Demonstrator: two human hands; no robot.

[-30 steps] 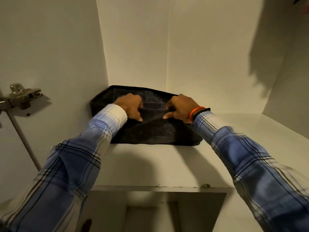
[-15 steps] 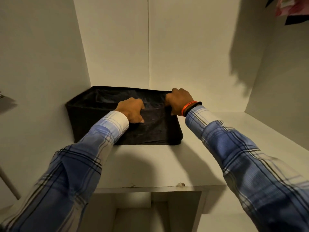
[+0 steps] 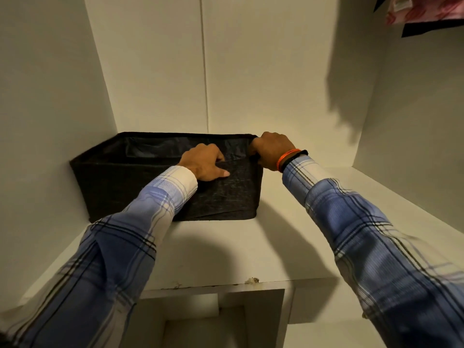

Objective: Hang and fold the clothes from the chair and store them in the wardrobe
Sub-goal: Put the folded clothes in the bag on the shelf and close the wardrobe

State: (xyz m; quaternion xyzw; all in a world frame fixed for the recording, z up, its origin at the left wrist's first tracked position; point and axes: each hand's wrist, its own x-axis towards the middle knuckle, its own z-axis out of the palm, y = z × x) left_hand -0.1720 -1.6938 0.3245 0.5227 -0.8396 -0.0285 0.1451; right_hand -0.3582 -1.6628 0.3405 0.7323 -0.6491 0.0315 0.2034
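1. Black fabric bin (image 3: 155,172) sits on the wardrobe shelf (image 3: 251,247), pushed into its back left corner.
2. Left hand (image 3: 203,163) curls over the bin's front rim, thumb outside.
3. Right hand (image 3: 272,149) clutches the bin's right rear corner.

Now opened from a flattened slab into a standing box (image 3: 140,182), walls up and inside showing. Right hand (image 3: 272,150) shifted from the front face toward 1 o'clock, gripping the right corner rim. Left hand (image 3: 203,164) gripping the front rim.
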